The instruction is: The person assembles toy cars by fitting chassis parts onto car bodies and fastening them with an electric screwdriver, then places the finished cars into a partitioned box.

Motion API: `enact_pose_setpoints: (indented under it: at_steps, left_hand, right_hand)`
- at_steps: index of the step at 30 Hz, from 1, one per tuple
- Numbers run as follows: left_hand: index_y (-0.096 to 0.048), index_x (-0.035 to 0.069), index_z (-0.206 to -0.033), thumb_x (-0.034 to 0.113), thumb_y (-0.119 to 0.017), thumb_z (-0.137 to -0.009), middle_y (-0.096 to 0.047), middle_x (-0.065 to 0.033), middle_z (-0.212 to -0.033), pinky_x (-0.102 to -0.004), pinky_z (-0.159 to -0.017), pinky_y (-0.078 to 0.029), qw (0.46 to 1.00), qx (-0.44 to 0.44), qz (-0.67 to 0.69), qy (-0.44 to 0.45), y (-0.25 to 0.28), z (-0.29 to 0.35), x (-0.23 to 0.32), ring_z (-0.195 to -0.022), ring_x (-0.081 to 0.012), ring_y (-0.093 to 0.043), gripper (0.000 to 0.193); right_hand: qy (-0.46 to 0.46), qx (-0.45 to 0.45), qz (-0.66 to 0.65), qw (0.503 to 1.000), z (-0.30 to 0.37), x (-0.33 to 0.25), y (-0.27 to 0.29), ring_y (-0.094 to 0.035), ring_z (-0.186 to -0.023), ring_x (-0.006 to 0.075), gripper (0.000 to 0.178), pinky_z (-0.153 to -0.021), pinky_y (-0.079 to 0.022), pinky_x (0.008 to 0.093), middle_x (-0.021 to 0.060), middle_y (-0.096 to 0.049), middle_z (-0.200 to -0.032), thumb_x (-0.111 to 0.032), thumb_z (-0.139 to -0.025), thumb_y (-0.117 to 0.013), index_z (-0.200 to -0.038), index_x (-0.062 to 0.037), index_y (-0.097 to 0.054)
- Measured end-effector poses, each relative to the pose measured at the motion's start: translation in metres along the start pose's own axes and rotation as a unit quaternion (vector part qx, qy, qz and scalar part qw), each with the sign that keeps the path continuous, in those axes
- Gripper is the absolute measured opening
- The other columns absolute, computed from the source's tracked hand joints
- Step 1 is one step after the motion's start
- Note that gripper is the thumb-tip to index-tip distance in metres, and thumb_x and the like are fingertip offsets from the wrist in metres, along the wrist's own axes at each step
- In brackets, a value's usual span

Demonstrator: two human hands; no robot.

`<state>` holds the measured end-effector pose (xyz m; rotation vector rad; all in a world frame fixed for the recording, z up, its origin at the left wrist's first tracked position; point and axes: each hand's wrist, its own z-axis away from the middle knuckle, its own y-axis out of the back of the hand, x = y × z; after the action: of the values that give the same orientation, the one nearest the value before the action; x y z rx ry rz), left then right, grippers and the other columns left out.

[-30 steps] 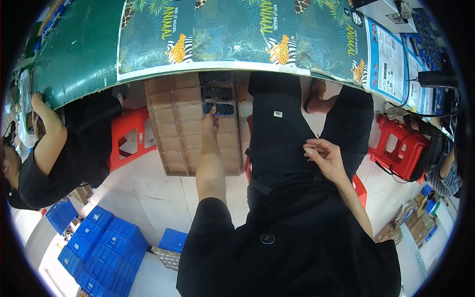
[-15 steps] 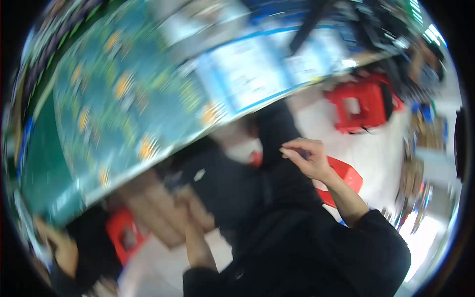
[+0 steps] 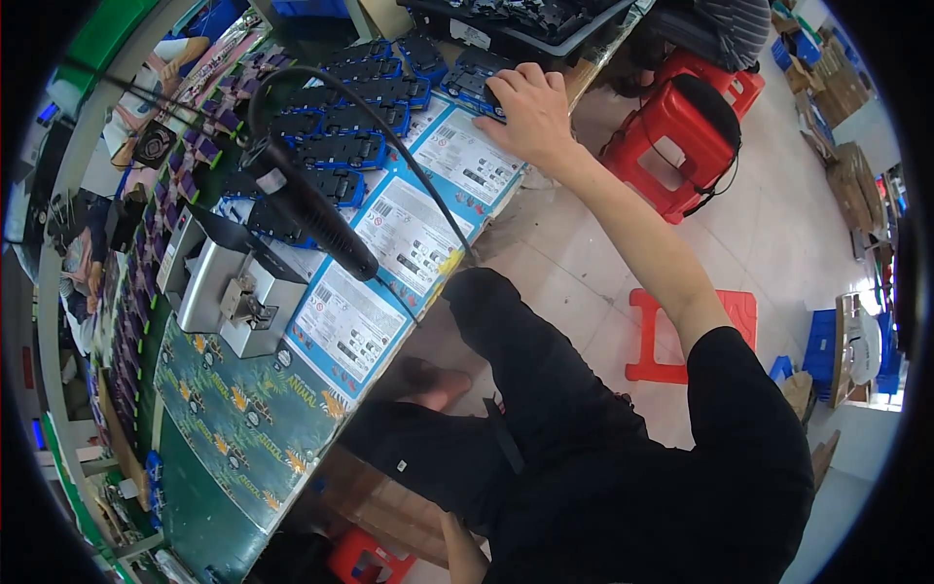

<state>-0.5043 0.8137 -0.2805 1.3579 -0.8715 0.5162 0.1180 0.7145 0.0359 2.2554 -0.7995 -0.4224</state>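
Observation:
My right hand (image 3: 537, 115) reaches to the far end of the bench, its fingers and thumb closed around the near end of a blue-and-black toy car base (image 3: 473, 78). More of these toy car bases (image 3: 365, 119) lie in rows to its left. A bit of my left forearm (image 3: 461, 553) shows at the lower edge beside my dark trousers; the left hand itself is hidden.
A black electric screwdriver (image 3: 309, 209) hangs on a cord over printed card sheets (image 3: 399, 234). Beside it stands a silver metal device (image 3: 243, 302). A black bin (image 3: 545, 29) sits at the far end. Red stools (image 3: 671, 146) stand on the floor at right.
The view has swung toward the far end of the bench. My right hand has gone from a pinch above my lap to a toy car base. My left hand has dropped from sight.

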Motion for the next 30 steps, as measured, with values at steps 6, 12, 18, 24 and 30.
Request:
enact_pose_setpoints:
  at_steps: [6,12,18,24,30]
  left_hand:
    - [-0.067,0.001,-0.094,0.009,-0.056,-0.096,-0.064,-0.0039,-0.079,-0.0293,-0.064,-0.049,0.982,0.041,0.069,0.169,0.077,0.046,0.007,-0.071,-0.0140,-0.060,0.013]
    - [-0.064,-0.004,-0.108,0.010,-0.063,-0.096,-0.068,-0.0071,-0.098,-0.0257,-0.079,-0.051,0.996,0.083,0.034,-0.021,0.076,-0.007,0.158,-0.087,-0.0128,-0.063,0.018]
    - [-0.055,-0.006,-0.129,0.002,-0.063,-0.092,-0.066,-0.0146,-0.121,-0.0332,-0.095,-0.051,0.901,-0.261,0.345,-0.025,-0.026,0.025,0.360,-0.110,-0.0217,-0.065,0.039]
    - [-0.054,-0.001,-0.129,0.010,-0.064,-0.096,-0.065,-0.0111,-0.119,-0.0300,-0.095,-0.050,0.829,-0.263,0.490,0.057,-0.070,0.041,0.376,-0.106,-0.0168,-0.064,0.035]
    - [-0.062,0.001,-0.115,0.012,-0.069,-0.094,-0.070,-0.0054,-0.101,-0.0260,-0.079,-0.054,0.841,-0.316,0.410,0.157,-0.034,0.035,0.306,-0.088,-0.0097,-0.065,0.025]
  right_hand:
    - [0.043,0.055,-0.049,0.996,0.012,-0.014,-0.004,-0.056,-0.104,0.0222,0.043,-0.089,-0.037,0.0393,0.0031,-0.067,-0.104,-0.028,-0.063,-0.080,-0.099,-0.0085,-0.068]
    - [-0.026,0.060,-0.198,0.978,0.065,-0.029,0.060,-0.059,-0.099,0.0261,0.038,-0.088,-0.043,0.0388,0.0062,-0.066,-0.099,-0.019,-0.063,-0.079,-0.096,-0.0074,-0.065]
    - [-0.052,0.005,-0.343,0.938,0.154,-0.088,0.131,-0.062,-0.094,0.0346,0.048,-0.079,-0.050,0.0395,0.0167,-0.064,-0.105,-0.003,-0.058,-0.084,-0.102,-0.0034,-0.063]
    - [-0.072,-0.073,-0.386,0.917,0.230,-0.156,0.135,-0.060,-0.098,0.0302,0.056,-0.081,-0.043,0.0387,0.0125,-0.061,-0.117,-0.003,-0.060,-0.079,-0.112,-0.0060,-0.062]
    - [-0.190,-0.281,-0.577,0.743,0.252,-0.148,0.134,-0.060,-0.106,0.0199,0.044,-0.085,-0.050,0.0318,0.0126,-0.063,-0.117,-0.010,-0.080,-0.077,-0.119,-0.0005,-0.060]
